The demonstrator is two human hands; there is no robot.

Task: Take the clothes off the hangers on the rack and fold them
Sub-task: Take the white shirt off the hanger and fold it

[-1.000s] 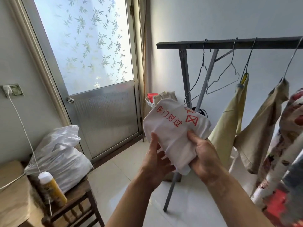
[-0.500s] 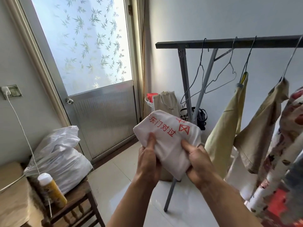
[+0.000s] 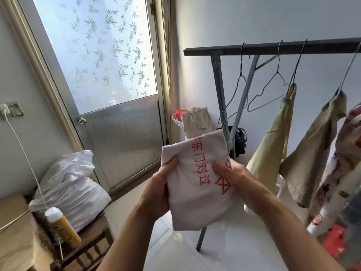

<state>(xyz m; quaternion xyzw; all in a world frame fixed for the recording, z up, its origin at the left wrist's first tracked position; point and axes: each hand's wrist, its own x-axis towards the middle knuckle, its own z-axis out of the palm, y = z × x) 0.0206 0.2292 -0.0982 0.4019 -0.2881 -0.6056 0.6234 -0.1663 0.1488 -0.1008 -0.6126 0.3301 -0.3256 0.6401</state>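
A folded white cloth with red printed characters (image 3: 197,184) is held upright in front of me. My left hand (image 3: 156,192) grips its left edge, thumb on the front. My right hand (image 3: 238,182) grips its right edge, thumb across the print. Behind stands the dark metal rack (image 3: 273,48). Two bare wire hangers (image 3: 261,94) hang near its left end. Further right a pale yellow garment (image 3: 271,141), a tan garment (image 3: 312,153) and a floral garment (image 3: 340,167) hang on hangers.
A door with a frosted leaf-pattern pane (image 3: 109,55) fills the left. A white sack (image 3: 72,188) lies on a wooden stool (image 3: 89,245), next to a yellow bottle (image 3: 62,225). A canvas tote (image 3: 197,122) and basket sit in the corner. White tile floor (image 3: 175,257) lies below.
The cloth has turned from lying sideways to standing upright, and my hands have shifted to grip its two long edges. The view moved slightly lower.
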